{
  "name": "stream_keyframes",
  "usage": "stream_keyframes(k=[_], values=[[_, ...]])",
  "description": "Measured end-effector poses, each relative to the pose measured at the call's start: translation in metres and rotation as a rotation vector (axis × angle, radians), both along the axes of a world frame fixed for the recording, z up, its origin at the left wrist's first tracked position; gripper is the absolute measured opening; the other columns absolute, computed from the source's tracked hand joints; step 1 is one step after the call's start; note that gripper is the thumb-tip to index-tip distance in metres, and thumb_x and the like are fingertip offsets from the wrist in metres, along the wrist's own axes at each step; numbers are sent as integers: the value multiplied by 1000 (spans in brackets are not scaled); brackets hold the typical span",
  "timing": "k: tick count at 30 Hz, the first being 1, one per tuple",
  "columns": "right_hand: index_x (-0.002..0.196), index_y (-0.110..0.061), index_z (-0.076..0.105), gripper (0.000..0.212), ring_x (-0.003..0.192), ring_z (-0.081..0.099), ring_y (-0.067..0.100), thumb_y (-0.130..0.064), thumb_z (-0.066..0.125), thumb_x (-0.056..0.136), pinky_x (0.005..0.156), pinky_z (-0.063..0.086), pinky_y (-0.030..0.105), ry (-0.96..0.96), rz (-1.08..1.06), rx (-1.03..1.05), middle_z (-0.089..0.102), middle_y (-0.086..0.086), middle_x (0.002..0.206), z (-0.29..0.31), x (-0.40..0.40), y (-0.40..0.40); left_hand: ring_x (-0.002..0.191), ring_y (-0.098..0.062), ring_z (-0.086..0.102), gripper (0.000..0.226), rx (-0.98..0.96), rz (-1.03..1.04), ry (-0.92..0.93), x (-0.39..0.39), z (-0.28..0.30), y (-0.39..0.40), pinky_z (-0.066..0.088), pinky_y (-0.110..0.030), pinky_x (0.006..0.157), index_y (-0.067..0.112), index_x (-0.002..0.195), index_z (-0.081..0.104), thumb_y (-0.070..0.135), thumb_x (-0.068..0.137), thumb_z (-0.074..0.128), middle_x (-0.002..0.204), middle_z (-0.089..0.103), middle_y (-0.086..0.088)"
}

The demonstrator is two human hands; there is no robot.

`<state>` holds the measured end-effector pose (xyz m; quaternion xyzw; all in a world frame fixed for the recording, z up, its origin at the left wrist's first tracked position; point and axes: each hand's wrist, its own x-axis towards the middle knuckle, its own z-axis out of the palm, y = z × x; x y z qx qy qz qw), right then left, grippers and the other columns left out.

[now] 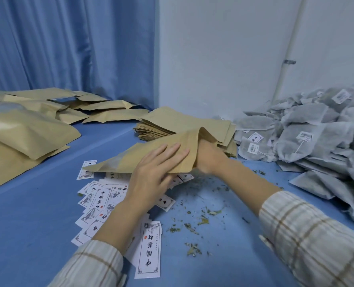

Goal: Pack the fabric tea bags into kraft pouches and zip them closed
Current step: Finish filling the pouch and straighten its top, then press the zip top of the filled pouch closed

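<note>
— Item: kraft pouch [151, 154], held above worktop [37, 214]. Long axis?
— Left to right, mouth rightward. Left hand [157, 172] flat on top, thumb beneath.
— Right hand [208, 157]?
— Buried in mouth; fingers hidden, grip impossible to tell.
— Tea bags [308, 139]?
— Heaped right, nearer right hand.

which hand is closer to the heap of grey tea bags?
Right. The right hand is inside the kraft pouch mouth, beside the heap of tea bags; the left hand holds the pouch farther left.
</note>
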<state>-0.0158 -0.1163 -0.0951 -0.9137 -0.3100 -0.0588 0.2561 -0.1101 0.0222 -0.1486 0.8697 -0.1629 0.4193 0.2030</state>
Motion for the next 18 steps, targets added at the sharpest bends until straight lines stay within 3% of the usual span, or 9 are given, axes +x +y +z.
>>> stream_keyframes(k=[2,5,8,10,12,15,18], values=[[100,-6,61,27,93,52,21,-22,40,96,84,41,32,-101,77,-41,59,7,99,13,4,-23,131,-16,45,59,-90,8,-12,0,9,1,38,-38,107,30,134,47,5,82,58,136,50,11],[108,-18,66,40,98,48,4,-19,32,86,89,35,20,-200,161,113,59,-15,101,37,4,-58,127,-6,48,69,-269,-64,-39,3,31,1,40,-34,106,40,129,51,-10,82,57,132,53,20],[99,-15,70,45,101,47,8,-7,37,69,92,31,19,-341,194,79,65,-6,102,62,-3,-83,109,13,53,68,-429,-110,-79,0,63,0,40,-9,93,53,117,57,-8,86,55,111,57,40],[101,-13,70,37,107,47,16,-1,48,73,95,30,23,-444,193,-12,64,0,109,79,-6,-90,88,22,53,46,-566,-107,-91,2,85,-3,36,2,76,48,104,66,6,88,59,90,61,43],[105,-17,68,25,112,44,16,-13,58,83,97,33,27,-567,162,-62,63,-3,112,98,-7,-93,75,21,53,24,-723,-105,-76,5,106,-5,36,0,69,36,99,69,15,89,62,74,62,38],[105,-25,65,22,109,43,8,-37,58,88,91,40,28,-629,106,-30,63,-11,107,125,-7,-100,73,17,54,19,-822,-182,-58,4,138,-11,40,-4,70,41,88,66,22,90,60,72,64,33],[102,-25,64,22,103,41,4,-38,64,84,90,40,22,-627,62,167,60,-11,102,151,-12,-107,73,12,57,16,-872,-290,-60,2,164,-20,43,-7,70,39,83,68,26,90,59,74,67,27]])
